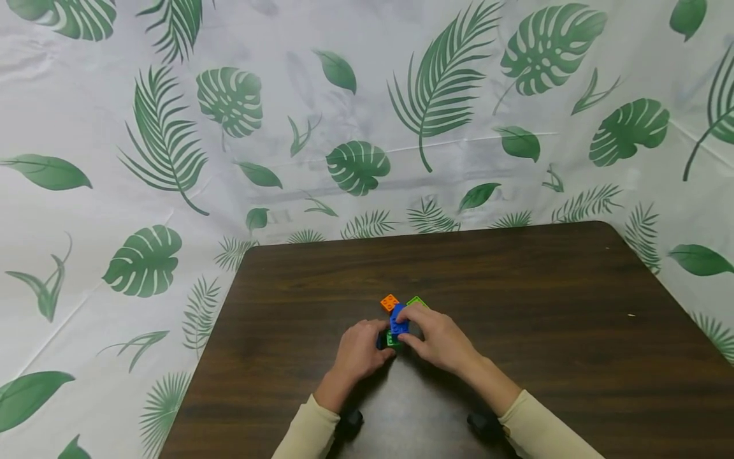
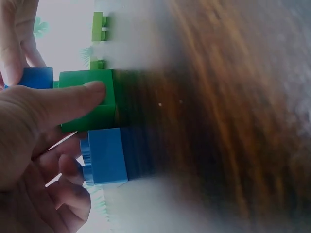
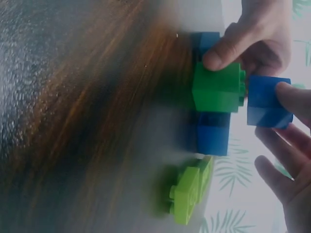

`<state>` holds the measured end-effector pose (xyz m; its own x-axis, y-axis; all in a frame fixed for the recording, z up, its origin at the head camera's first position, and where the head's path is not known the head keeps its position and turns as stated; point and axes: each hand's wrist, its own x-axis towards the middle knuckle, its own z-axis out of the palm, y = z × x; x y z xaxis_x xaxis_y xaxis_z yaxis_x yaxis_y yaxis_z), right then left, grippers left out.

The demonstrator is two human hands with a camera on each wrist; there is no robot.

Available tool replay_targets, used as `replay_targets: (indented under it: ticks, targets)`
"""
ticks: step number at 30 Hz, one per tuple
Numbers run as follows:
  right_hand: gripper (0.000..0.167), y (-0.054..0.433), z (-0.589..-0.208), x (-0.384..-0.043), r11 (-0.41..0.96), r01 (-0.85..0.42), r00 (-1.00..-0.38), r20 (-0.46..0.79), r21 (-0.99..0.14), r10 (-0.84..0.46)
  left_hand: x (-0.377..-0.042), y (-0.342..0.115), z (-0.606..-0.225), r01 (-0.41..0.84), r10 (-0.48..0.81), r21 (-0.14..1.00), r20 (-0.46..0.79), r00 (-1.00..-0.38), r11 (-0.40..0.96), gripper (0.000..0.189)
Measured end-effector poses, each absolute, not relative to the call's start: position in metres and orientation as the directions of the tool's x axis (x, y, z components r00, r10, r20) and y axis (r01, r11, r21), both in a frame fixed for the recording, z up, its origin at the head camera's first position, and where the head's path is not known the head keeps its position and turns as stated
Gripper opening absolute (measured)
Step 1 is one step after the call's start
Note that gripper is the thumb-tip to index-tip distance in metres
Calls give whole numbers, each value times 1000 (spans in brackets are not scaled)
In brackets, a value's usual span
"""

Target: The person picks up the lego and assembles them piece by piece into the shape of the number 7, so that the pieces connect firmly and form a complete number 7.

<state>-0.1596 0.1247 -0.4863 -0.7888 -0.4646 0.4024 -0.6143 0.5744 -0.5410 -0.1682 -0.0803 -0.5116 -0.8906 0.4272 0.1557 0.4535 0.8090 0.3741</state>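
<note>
My left hand (image 1: pixel 362 349) holds a green toy brick (image 3: pixel 216 90) on the table, its thumb against one side. Between the thumb and fingers of my right hand (image 1: pixel 438 336) is a blue brick (image 3: pixel 262 102), right at the studs of the green one. Another blue brick (image 2: pixel 107 155) sits on the table beside the green brick, close to my left fingers. On the green brick's other side stands a further blue brick (image 3: pixel 213 133).
Just beyond my hands lie an orange brick (image 1: pixel 389 302) and a lime green piece (image 1: pixel 417 301). The dark wooden table (image 1: pixel 516 274) ends at a leaf-patterned curtain (image 1: pixel 355 115). A small pale speck (image 1: pixel 631 315) is on the right side.
</note>
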Motion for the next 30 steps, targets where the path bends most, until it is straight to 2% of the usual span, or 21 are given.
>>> replay_targets:
  ticks: [5, 10, 21, 24, 30]
  targets:
    - [34, 124, -487, -159, 591, -602, -798, 387, -537, -462, -168, -82, -512, 455, 427, 419, 164, -889, 786, 53]
    - [40, 125, -488, -160, 589, -608, -794, 396, -533, -461, -167, -86, -510, 503, 439, 417, 245, -864, 757, 61]
    - [42, 122, -494, -161, 598, -656, -754, 434, -459, -493, -162, -93, -511, 553, 439, 359, 353, -826, 752, 52]
    - [40, 122, -494, -161, 596, -659, -752, 429, -459, -500, -157, -91, -510, 512, 397, 418, 335, -855, 750, 51]
    - [40, 122, -493, -163, 593, -668, -744, 425, -451, -515, -146, -79, -514, 347, 258, 599, 232, -938, 722, 55]
